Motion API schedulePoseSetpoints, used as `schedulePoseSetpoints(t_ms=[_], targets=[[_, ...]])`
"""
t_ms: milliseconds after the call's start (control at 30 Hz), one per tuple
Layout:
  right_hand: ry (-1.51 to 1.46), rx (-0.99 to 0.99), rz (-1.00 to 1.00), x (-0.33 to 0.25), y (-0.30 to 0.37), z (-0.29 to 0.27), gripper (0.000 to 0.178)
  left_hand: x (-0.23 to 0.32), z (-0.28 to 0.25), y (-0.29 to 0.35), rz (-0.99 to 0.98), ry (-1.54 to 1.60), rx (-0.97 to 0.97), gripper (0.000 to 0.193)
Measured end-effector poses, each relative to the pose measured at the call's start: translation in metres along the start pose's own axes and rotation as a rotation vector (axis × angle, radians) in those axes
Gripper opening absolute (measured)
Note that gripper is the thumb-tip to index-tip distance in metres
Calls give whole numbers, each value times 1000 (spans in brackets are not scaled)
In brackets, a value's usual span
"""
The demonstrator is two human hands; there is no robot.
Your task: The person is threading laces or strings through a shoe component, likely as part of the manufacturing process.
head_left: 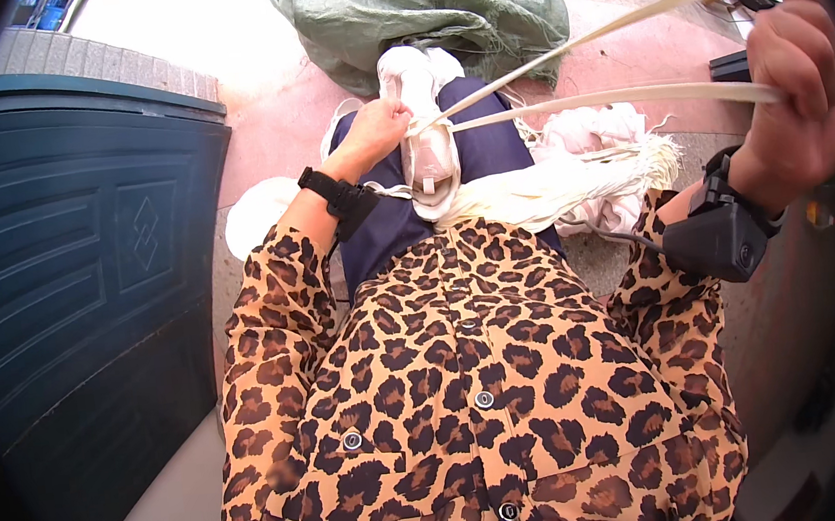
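The left hand (377, 136), forearm angled inward, curls its fingers against the white shoe (431, 164) just to its right (whether pinching anything, I cannot tell); two cream lace strands (613, 98) stretch to the raised right hand (803, 88), fist clamped on them.

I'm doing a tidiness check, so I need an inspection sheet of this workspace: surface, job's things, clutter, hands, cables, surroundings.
Surface: the person's lap, in navy trousers
Job's things: white shoe on the lap; pale lace stretched from it in two strands
Clutter: cream lace bundle over the right thigh; white items beside it, kind unclear
Left hand: fingers curled at the shoe's side; exact grip hidden
Right hand: raised, closed on the lace
Cables: thin dark cable near the right wrist device
Surroundings: dark blue panelled door at left; green sack ahead
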State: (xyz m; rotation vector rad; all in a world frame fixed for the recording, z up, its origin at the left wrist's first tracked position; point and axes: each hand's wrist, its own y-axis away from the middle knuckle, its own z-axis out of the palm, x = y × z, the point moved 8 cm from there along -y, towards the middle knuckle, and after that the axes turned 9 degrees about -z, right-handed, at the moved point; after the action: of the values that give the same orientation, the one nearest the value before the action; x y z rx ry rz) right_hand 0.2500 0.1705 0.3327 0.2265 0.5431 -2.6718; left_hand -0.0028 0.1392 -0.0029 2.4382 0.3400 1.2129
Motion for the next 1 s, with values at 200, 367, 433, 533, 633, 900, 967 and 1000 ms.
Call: schedulePoseSetpoints(t_ms=[200,367,433,533,633,900,967,1000], targets=[[126,-153,56,0,-4,-4,21,4,19,8,94,-11,-234,20],[180,-124,-26,-10,-4,-25,18,-8,29,11,-162,37,-498,22],[182,-77,-131,-21,-2,-30,17,-1,28,12,-64,-15,-507,22],[97,-97,-3,-8,-4,-38,18,11,27,13,107,-28,-513,24],[437,-192,85,18,-14,-71,16,16,-9,13,156,200,-337,24],[1426,405,573,121,76,-284,33,-29,-262,71,321,1572,59,19],[1747,112,529,152,84,-295,39,-53,-279,85,179,1438,330,20],[1814,-12,444,163,85,-293,36,-51,-271,83,140,1278,314,18]])
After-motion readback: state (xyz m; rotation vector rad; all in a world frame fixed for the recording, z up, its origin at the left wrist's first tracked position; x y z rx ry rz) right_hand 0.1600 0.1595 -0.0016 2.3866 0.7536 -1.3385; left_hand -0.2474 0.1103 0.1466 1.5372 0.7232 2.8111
